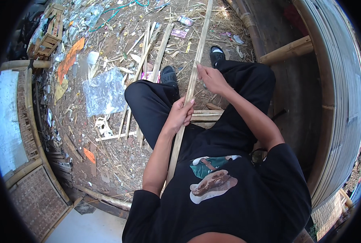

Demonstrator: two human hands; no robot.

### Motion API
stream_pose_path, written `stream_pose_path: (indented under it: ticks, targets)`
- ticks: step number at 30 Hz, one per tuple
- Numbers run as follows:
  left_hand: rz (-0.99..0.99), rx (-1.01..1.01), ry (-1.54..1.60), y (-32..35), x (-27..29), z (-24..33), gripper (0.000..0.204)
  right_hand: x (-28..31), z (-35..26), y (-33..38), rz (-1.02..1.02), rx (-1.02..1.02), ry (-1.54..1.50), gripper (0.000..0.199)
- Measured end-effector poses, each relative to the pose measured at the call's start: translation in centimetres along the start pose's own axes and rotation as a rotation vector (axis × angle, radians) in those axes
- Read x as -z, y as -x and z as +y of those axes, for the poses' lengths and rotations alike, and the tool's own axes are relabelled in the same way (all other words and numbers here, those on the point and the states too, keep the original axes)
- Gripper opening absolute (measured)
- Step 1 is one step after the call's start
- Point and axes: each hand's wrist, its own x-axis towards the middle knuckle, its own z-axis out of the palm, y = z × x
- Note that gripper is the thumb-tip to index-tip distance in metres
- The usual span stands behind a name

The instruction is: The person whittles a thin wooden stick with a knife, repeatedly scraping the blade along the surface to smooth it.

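Observation:
A long, pale bamboo slat (191, 85) runs lengthwise between my legs, from beside my left forearm up past my feet. My left hand (181, 115) is wrapped round it near my lap, with the thumb along its face. Farther up, my right hand (213, 79) is closed at the slat's right edge, its fingertips pinching there. Whether anything else is tucked in the right fingers is hidden. More loose slats (162, 47) lie on the ground beyond and beside my left leg.
Dirt ground with scattered shavings and litter spreads ahead and left, with a clear plastic sheet (104, 92) on it. A wooden crate (51, 31) stands far left. Woven bamboo panels (37, 202) border the left; a bamboo-framed structure (329, 93) rises close on my right.

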Motion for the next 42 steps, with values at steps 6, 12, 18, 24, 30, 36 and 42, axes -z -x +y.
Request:
stream_pose_path:
  ticks: [6, 12, 18, 24, 30, 36, 42]
  targets:
    - [0.047, -0.002, 0.021, -0.2, -0.1, 0.4, 0.017, -0.9, 0.5, 3.6, -0.205, 0.336, 0.365, 0.04]
    - [0.063, 0.022, -0.001, -0.5, -0.2, 0.3, 0.015, -1.4, 1.1, 3.9, -0.261, 0.422, 0.394, 0.041]
    - [0.081, -0.038, -0.156, -1.2, 0.1, -0.3, 0.02, -1.7, 0.8, 4.0, -0.341, 0.433, 0.495, 0.044]
    - [0.02, -0.009, -0.1, -0.1, -0.1, 0.0, 0.02, 0.9, 2.1, -0.6, -0.066, 0.207, 0.436, 0.045]
    - [0.082, 0.0, -0.032, -0.5, 0.2, -0.6, 0.021, -2.4, 1.4, 4.3, -0.322, 0.364, 0.367, 0.042]
    - [0.069, -0.04, -0.059, -0.7, 0.0, -0.4, 0.019, -2.6, 0.4, 5.1, -0.325, 0.382, 0.345, 0.035]
    - [0.073, -0.048, -0.046, -0.7, 0.0, -0.4, 0.024, -2.8, 0.5, 4.7, -0.318, 0.414, 0.432, 0.041]
